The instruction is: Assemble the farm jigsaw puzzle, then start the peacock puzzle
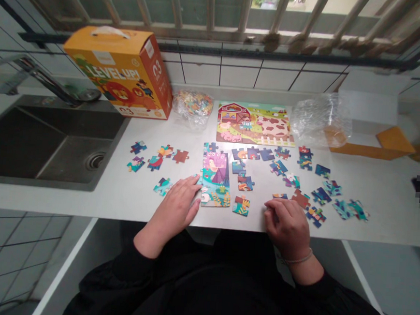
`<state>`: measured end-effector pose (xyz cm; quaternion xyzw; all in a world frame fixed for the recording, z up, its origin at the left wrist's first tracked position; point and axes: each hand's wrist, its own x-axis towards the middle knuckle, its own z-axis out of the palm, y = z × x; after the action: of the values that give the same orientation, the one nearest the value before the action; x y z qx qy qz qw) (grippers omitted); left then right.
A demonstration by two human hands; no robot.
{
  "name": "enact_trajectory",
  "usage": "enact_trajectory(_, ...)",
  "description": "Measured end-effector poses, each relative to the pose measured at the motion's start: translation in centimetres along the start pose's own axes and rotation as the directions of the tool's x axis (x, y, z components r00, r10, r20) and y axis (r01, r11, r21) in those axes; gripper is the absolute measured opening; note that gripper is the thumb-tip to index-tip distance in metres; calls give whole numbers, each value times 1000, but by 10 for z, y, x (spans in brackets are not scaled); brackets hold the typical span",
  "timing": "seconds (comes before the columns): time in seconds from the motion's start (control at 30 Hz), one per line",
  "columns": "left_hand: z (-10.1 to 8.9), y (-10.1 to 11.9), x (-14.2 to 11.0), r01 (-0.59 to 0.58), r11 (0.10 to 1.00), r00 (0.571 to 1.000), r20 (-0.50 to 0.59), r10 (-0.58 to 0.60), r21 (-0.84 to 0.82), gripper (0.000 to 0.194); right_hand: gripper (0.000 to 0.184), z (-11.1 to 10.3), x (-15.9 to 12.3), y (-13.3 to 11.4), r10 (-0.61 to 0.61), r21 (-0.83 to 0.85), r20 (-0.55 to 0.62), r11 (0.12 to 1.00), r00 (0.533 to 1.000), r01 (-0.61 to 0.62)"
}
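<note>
My left hand (178, 201) lies on the counter with its fingers stretched out, the fingertips at the left edge of a partly joined jigsaw puzzle (216, 175). That section shows a purple peacock, a rabbit and a frog. A teal puzzle piece (162, 187) lies left of my left hand. My right hand (287, 223) rests near the counter's front edge, fingers curled in; anything inside them is hidden. Just beyond it are a mostly covered piece (279, 196) and a reddish-brown piece (301, 198). Another loose piece (241, 205) sits between the joined section and my right hand.
Several loose pieces lie on both sides. A finished farm puzzle (256, 124) is at the back, beside a bag of pieces (193, 105) and clear plastic wrap (318, 118). An orange box (118, 72) stands by the sink (51, 140); an open box (371, 141) is back right.
</note>
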<state>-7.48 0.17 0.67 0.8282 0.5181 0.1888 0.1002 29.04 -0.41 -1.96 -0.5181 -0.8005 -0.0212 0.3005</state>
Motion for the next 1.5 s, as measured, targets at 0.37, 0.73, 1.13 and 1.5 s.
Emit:
enact_trajectory(0.37, -7, -8, 2, -6, 999, 997, 72, 2, 51, 32, 15, 1, -1, 1, 3, -10, 0, 1000, 1000, -3)
enact_trajectory(0.73, -8, -2, 1, -27, 990, 997, 80, 16, 139, 34, 12, 1, -1, 1, -14, -28, -1, 1000, 1000, 14)
enact_trajectory(1.13, -49, -46, -34, 386, 915, 921, -91, -378, 116, 42, 12, -1, -1, 2, -26, -43, 17, 999, 1000, 26)
enact_trajectory(1.5, -29, -9, -31, 423, 906, 904, -63, -423, -12, 33, 11, -2, 0, 0, -39, -44, 4, 998, 999, 39)
